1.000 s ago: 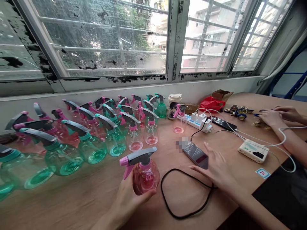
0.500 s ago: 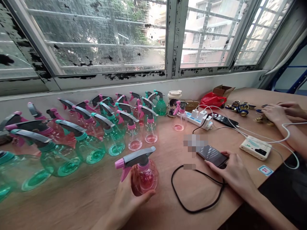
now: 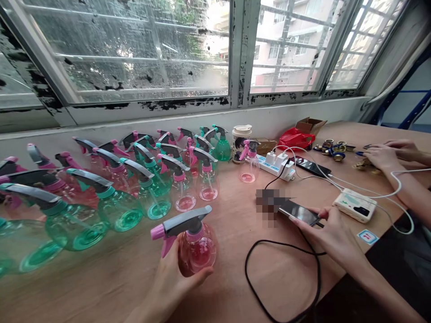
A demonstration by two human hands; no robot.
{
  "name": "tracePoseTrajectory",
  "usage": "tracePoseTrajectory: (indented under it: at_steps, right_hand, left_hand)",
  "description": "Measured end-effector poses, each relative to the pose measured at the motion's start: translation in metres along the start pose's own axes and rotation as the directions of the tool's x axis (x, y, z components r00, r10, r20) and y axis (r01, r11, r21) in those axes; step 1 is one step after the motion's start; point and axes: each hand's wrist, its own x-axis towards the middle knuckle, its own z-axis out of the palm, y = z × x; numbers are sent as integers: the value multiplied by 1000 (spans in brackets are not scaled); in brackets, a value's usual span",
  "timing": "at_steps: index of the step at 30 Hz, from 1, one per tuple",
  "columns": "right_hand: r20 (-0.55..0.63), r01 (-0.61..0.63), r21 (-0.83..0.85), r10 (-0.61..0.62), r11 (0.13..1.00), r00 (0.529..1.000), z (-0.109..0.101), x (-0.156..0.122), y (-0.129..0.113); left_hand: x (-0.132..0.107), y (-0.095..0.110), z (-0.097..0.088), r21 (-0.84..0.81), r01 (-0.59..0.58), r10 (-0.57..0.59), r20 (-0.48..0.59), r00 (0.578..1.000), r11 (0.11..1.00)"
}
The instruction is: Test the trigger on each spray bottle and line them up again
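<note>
My left hand point(image 3: 171, 282) is wrapped round a pink spray bottle point(image 3: 195, 246) with a grey trigger head, standing on the wooden table point(image 3: 111, 273) in front of me. My right hand point(image 3: 332, 233) grips a black phone point(image 3: 299, 211) lifted a little above the table, thumb on its near edge. A black cable point(image 3: 269, 278) loops from the phone across the table toward me.
Several green and pink spray bottles point(image 3: 124, 188) stand in rows at the left under the window. One clear pink bottle point(image 3: 247, 163), a cup point(image 3: 240, 141), a white power strip point(image 3: 278, 163) and a white box point(image 3: 355, 205) sit to the right. Another person's hands point(image 3: 387, 154) work at far right.
My right hand went from hovering open over the phone to grasping and lifting it, dragging the cable loop. The left hand has kept hold of the pink bottle.
</note>
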Motion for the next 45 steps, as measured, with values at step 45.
tracePoseTrajectory:
  at_steps: [45]
  right_hand:
    - [154,382,86,-391,920,907,68,130,-105]
  left_hand:
    - [-5,-23,9,-3,-30,29,-57,998,1000]
